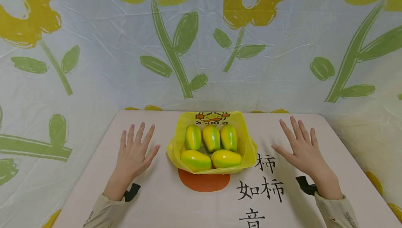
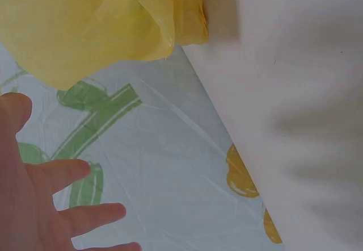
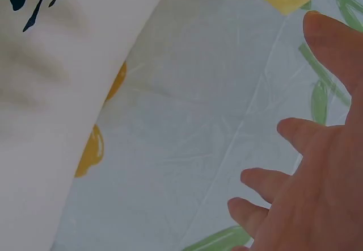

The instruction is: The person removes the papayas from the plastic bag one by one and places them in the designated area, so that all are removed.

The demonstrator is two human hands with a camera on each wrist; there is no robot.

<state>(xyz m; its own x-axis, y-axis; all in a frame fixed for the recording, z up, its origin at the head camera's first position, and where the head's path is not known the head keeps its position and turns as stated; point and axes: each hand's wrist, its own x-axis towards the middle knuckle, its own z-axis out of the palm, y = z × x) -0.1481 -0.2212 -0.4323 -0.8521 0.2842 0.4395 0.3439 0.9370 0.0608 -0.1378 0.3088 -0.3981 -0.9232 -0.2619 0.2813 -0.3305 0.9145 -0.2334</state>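
Observation:
A yellow plastic bag (image 1: pixel 249 147) with a duck print sits in the middle of the table, its mouth wide and its rim folded down. Inside lie several glossy yellow-and-green fruits (image 1: pixel 194 160), mango-like in shape, three behind and two in front. To the left of the bag is my left hand (image 1: pixel 134 154), fingers spread and straight, holding nothing. My right hand (image 1: pixel 304 153) is held out on the other side, likewise spread with nothing in it. Both hands are apart from the bag. In the left wrist view the yellow bag (image 2: pixel 96 29) appears beyond the thumb.
The pale table (image 1: pixel 157 203) carries a printed orange shape (image 1: pixel 204 182) and black written characters (image 1: pixel 260 189) in front and to the right of the bag. Behind and at both sides hangs a white cloth (image 1: pixel 110 46) with large yellow flowers and green stems.

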